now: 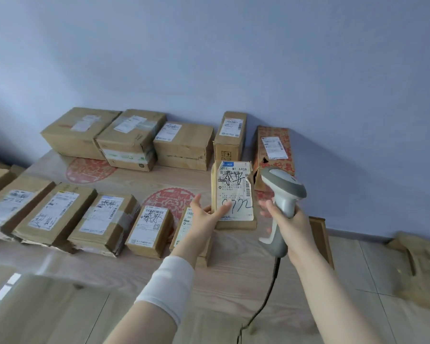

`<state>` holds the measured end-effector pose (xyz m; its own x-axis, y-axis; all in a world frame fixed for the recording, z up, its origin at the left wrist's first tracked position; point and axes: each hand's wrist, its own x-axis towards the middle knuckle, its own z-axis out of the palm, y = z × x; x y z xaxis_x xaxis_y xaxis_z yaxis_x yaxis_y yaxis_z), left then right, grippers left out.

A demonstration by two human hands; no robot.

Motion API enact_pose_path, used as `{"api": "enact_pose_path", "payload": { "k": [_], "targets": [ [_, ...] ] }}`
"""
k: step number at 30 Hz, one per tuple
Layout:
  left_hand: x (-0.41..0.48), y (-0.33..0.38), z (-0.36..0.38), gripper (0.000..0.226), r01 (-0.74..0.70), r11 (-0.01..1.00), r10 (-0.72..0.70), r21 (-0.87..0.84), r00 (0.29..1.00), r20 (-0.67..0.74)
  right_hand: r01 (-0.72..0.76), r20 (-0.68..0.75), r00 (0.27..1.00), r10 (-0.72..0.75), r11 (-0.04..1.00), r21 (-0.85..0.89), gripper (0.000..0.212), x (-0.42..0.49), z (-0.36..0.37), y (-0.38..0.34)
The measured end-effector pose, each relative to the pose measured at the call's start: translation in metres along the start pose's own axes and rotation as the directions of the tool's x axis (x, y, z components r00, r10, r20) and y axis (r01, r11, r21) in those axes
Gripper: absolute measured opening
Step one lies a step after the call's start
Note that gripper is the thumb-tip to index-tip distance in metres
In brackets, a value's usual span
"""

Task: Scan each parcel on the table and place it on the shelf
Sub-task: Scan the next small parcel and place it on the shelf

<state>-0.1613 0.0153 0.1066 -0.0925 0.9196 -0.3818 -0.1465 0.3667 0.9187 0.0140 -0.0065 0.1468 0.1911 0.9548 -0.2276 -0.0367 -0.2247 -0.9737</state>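
Our left hand [207, 214] pinches the parcel [235, 187] at its lower edge, holding it upright above the table [134, 180]. Our right hand [292, 219] grips the scanner [283, 184], its head just beside the parcel. We judge the scan is in hand; next, aim at the barcode.

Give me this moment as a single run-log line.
left hand holds small parcel upright, label toward camera | right hand grips scanner right of it | shelf not in view
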Motion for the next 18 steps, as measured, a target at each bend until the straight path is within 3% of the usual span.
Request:
{"api": "enact_pose_path", "payload": {
  "k": [2, 8, 18],
  "targets": [
    [-0.001, 0.021, -0.009, 0.099, -0.093, 0.996, 0.093, 0.005, 0.996, -0.009, 0.078, 0.028, 0.997, -0.078, 0.997, 0.004, 0.005, -0.008, 0.011, -0.028],
    [-0.007, 0.063, -0.035, 0.099, -0.300, 0.954, 0.300, -0.016, 0.954, -0.001, 0.197, 0.152, 0.969, -0.194, 0.980, -0.006, 0.017, -0.039, 0.055, -0.082],
    [-0.008, 0.084, -0.064, 0.103, -0.379, 0.925, 0.379, -0.031, 0.925, -0.013, 0.236, 0.221, 0.952, -0.212, 0.967, -0.092, 0.014, -0.062, 0.085, -0.104]
  ]
}}
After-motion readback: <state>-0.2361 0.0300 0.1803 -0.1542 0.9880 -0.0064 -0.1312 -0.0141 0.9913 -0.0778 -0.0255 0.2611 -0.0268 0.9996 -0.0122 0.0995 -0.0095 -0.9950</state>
